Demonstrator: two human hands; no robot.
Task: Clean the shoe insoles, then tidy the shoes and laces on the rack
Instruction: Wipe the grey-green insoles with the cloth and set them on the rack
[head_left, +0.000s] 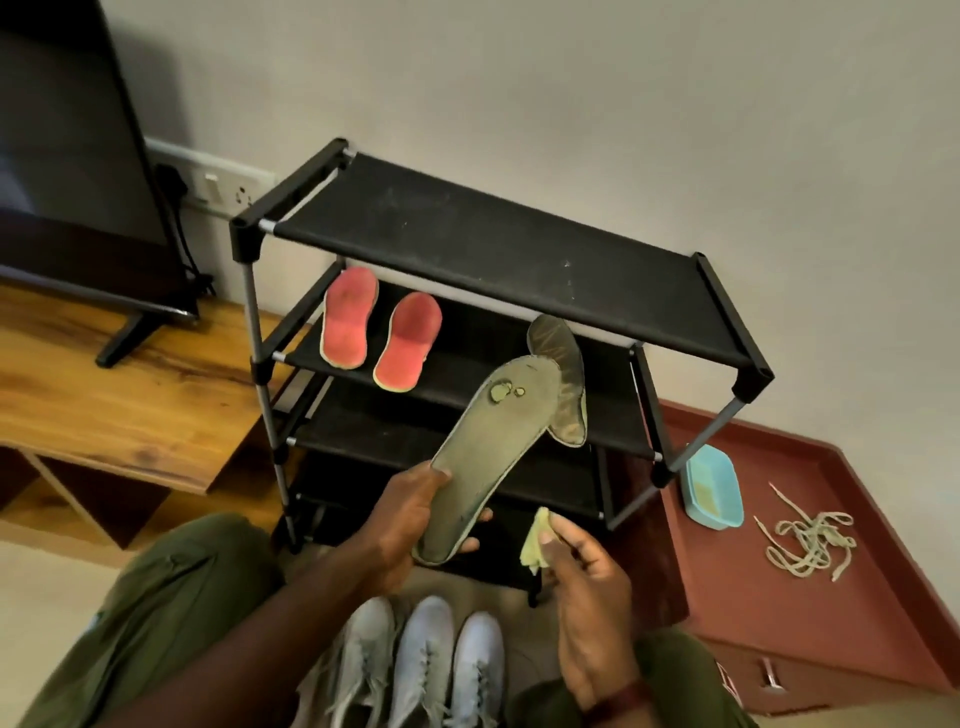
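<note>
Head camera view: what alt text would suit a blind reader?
A person's left hand holds a grey-green insole while the right hand pinches a yellow cloth, facing a black shoe rack with two red insoles on a shelf.

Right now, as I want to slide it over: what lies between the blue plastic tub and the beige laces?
Nothing: in the head view, only bare red-brown cabinet top separates the blue plastic tub from the beige laces.

two insoles (345, 319) lie at the left end of the rack's (493, 234) second shelf (467, 371), a third insole (563, 379) toward its right end. shoes (421, 660) stand before the rack; a tub (714, 488) and laces (810, 540) lie on the cabinet (831, 623) right of it.
</note>
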